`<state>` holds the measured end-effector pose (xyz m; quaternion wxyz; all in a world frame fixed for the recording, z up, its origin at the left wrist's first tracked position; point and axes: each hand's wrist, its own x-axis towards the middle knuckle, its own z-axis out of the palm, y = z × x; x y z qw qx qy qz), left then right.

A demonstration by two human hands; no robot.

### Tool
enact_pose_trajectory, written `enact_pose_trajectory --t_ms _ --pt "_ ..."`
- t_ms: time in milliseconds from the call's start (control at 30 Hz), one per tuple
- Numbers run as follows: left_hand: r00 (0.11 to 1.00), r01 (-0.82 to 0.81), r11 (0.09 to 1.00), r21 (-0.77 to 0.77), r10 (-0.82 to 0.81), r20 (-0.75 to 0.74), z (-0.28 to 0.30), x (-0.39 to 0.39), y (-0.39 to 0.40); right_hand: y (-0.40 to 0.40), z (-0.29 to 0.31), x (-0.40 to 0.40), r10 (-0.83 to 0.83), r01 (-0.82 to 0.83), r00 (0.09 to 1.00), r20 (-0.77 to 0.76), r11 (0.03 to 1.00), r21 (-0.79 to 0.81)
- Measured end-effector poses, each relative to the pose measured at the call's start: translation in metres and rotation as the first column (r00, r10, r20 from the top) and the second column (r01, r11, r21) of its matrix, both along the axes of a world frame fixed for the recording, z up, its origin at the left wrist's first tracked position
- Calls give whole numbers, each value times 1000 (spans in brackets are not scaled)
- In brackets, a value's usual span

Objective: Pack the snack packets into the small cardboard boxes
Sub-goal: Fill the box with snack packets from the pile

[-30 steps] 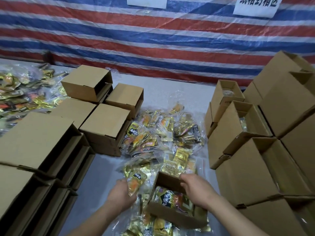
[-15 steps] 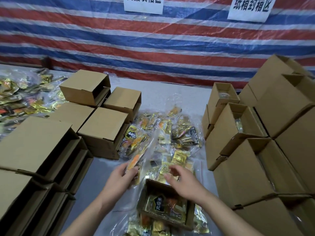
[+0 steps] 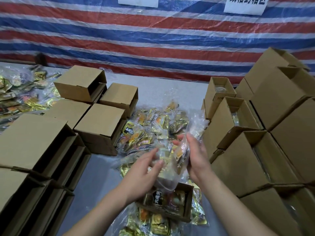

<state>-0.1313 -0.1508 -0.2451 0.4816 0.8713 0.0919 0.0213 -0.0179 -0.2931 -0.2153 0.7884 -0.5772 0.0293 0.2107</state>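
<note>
A clear bag of snack packets (image 3: pixel 172 160) is held up between two hands above the grey bench (image 3: pixel 95 181). The left hand (image 3: pixel 143 176) is seen with fingers nearly straight, laid against the bag's near side; the right hand (image 3: pixel 196 159) is closed around the bag's far edge, thumb in front. Directly below, at 6 o'clock, a small open cardboard box (image 3: pixel 185 206) is shown already holding packets, one with black-and-white lettering too blurred to be read. More loose gold and orange packets (image 3: pixel 148 133) are spread at the centre of the bench, and another heap (image 3: pixel 20 97) lies at 10 o'clock. Four empty boxes (image 3: pixel 100 123) are grouped at 11 o'clock, with a further stack (image 3: pixel 30 142) at 8 o'clock; the stack's count cannot be told. Filled boxes (image 3: pixel 247 159) are piled at 3 o'clock, one marked with digits that appear to read "10". On the red, white and blue striped tarpaulin (image 3: pixel 153 40) two white signs (image 3: pixel 245 5) are hung; the right one carries Chinese characters cut off by the frame, the left one shows none.
</note>
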Motion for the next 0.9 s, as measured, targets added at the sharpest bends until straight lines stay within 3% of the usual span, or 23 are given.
enact_pose_trajectory --t_ms 67,167,267,333,400,500,733,833,900 --pt "993 2 996 86 8 -115 -23 -10 20 -10 -3 -4 8 14 977 212 995 -100" --pt "955 56 995 84 -29 -296 -62 -25 37 -23 -16 -21 202 -60 839 504 957 -283" --pt "933 74 997 -28 -79 -351 -88 -27 32 -23 -31 -40 459 -208 694 555 866 -455" --pt "939 0 983 -181 -62 -339 -94 -24 28 -23 -42 -47 622 -209 540 566 751 -626" --pt "938 -95 958 -271 -5 -346 -101 -21 26 -27 -53 -48 754 -228 456 473 612 -757" --pt "920 -181 927 -328 42 -390 -111 -18 27 -33 -68 -42 892 -300 404 202 338 -892" --pt "921 -188 886 -424 9 -390 -105 -12 11 -9 -105 -26 930 -279 280 -239 -160 -947" --pt "921 -186 898 -399 18 -388 -103 -13 4 -1 -129 -26 891 -295 274 -361 -280 -914" --pt "925 -179 913 -367 29 -379 -103 -13 4 1 -135 -27 874 -397 309 -376 -240 -886"
